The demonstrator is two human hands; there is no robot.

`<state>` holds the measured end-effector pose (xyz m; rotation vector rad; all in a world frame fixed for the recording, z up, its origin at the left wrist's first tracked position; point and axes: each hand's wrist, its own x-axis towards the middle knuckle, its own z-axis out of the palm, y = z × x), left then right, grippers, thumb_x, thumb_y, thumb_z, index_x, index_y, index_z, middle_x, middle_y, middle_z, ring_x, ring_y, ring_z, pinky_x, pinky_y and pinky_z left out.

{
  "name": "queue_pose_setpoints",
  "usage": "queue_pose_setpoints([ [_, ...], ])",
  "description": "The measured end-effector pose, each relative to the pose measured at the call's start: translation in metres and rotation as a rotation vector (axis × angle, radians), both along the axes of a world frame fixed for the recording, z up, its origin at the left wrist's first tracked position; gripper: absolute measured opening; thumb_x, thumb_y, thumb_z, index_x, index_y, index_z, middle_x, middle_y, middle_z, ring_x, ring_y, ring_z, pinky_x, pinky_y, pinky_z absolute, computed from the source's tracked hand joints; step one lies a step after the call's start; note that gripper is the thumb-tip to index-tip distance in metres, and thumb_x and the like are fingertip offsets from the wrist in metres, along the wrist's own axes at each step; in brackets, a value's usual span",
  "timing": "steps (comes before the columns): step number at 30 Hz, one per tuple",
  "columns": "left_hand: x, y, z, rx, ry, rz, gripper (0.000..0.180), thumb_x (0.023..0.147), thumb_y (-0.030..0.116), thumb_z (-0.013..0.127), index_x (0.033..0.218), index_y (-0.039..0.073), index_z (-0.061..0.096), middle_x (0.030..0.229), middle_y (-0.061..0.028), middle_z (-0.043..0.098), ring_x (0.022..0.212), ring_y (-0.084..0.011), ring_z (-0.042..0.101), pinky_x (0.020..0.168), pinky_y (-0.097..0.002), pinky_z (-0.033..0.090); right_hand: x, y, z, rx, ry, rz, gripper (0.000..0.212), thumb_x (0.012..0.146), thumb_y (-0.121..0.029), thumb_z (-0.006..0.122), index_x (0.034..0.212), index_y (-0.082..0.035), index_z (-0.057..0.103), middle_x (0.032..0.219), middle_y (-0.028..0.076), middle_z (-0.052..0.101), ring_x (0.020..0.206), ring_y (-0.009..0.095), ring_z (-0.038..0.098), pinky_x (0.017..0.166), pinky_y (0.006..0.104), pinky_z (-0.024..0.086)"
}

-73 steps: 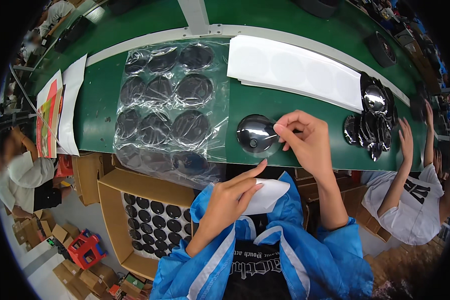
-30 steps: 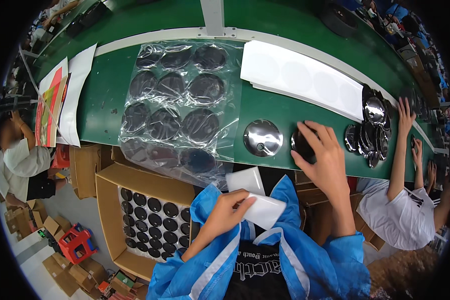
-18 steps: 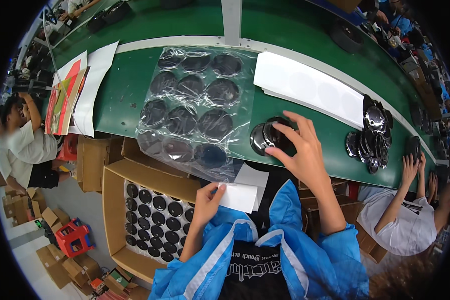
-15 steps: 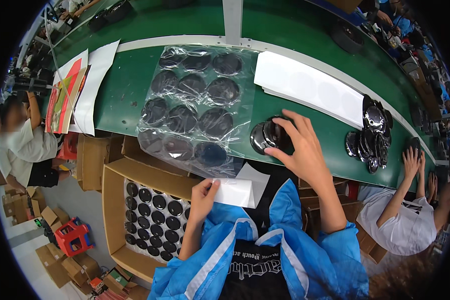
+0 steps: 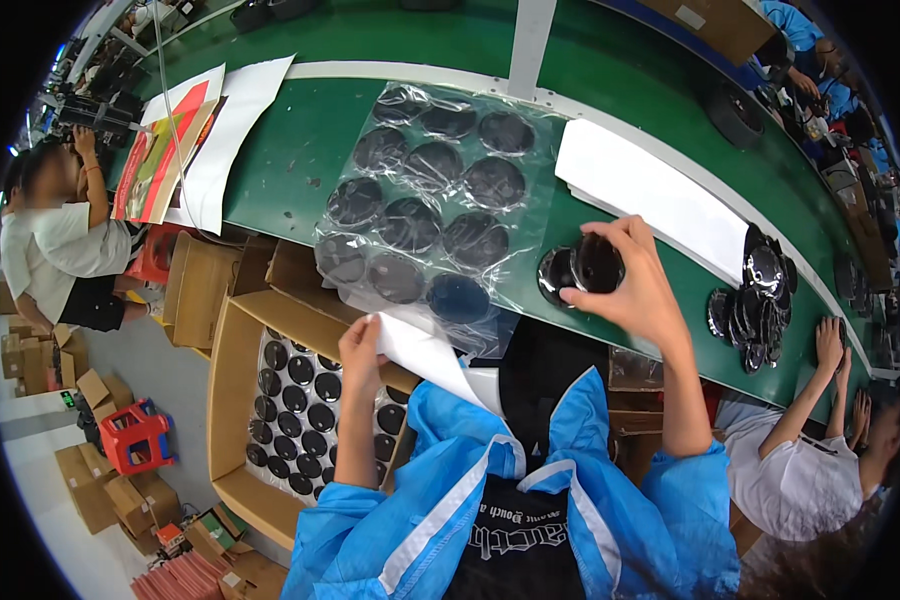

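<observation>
My right hand (image 5: 642,285) grips a glossy black round disc (image 5: 598,266) by its edges, thumb on one side and fingers on the other, tilted up over the green bench. Another black disc (image 5: 556,277) lies on the bench just left of it, close to my thumb. My left hand (image 5: 362,352) pinches the corner of a white sheet (image 5: 418,352), which bends down toward my lap. Ahead of that hand lies a clear plastic sheet (image 5: 542,215) with rows of black discs (image 5: 412,222) in it, its near edge hanging over the bench edge.
A stack of white sheets (image 5: 650,195) lies beyond my right hand, with a pile of black discs (image 5: 748,312) at its right end. A cardboard box (image 5: 232,400) of discs stands below left. Other people work at both sides; a red stool (image 5: 138,438) stands on the floor.
My left hand has raised the white sheet's corner and moved slightly left. My right hand has tilted its disc up, away from the one beside it. The whole view has shifted.
</observation>
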<state>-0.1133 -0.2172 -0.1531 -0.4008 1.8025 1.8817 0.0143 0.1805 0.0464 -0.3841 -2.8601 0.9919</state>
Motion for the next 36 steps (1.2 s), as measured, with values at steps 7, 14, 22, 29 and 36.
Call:
queue_pose_setpoints([
  [7,-0.133,-0.043,-0.026,-0.329,0.708,0.349,0.026,0.109,0.021,0.071,0.112,-0.004,0.076,0.103,-0.007,0.076,0.092,-0.0163,0.068,0.086,-0.0336,0.056,0.007,-0.038,-0.02,0.283,0.132,-0.039,0.082,0.074,-0.03,0.095,0.144,-0.004,0.062,0.132,0.017,0.057,0.127,0.037,0.057,0.107,0.0449,0.051],
  [14,-0.154,-0.041,0.035,-0.644,0.922,0.596,0.035,0.11,0.023,0.069,0.122,-0.009,0.076,0.116,-0.0182,0.08,0.102,-0.0233,0.072,0.097,-0.0392,0.057,0.073,0.003,-0.002,0.124,0.143,-0.178,0.073,0.075,-0.026,0.092,0.138,0.0,0.066,0.127,0.019,0.062,0.12,0.039,0.062,0.106,0.0468,0.052],
  [22,-0.167,0.001,0.009,-0.519,0.973,0.661,0.031,0.11,0.019,0.07,0.123,-0.009,0.075,0.115,-0.0171,0.08,0.107,-0.0241,0.073,0.1,-0.0369,0.056,0.194,0.167,-0.003,0.5,0.023,-0.651,0.073,0.085,-0.026,0.091,0.146,0.002,0.062,0.138,0.023,0.063,0.128,0.045,0.058,0.112,0.0497,0.047],
  [29,-0.179,0.008,0.002,-0.381,0.958,0.857,0.022,0.108,0.01,0.069,0.118,-0.009,0.075,0.112,-0.0144,0.078,0.104,-0.0204,0.07,0.098,-0.0362,0.056,0.103,0.118,-0.001,0.704,0.293,-0.632,0.057,0.094,-0.022,0.085,0.146,-0.006,0.065,0.158,0.021,0.054,0.146,0.043,0.05,0.124,0.0506,0.038],
  [36,-0.144,-0.061,-0.135,0.122,0.249,0.352,0.042,0.111,0.029,0.063,0.144,0.002,0.065,0.133,-0.0108,0.071,0.122,-0.0207,0.063,0.109,-0.0398,0.05,-0.079,-0.022,0.039,0.303,0.307,0.14,0.042,0.096,-0.009,0.078,0.138,-0.008,0.071,0.156,0.018,0.059,0.144,0.041,0.056,0.12,0.0498,0.045],
])
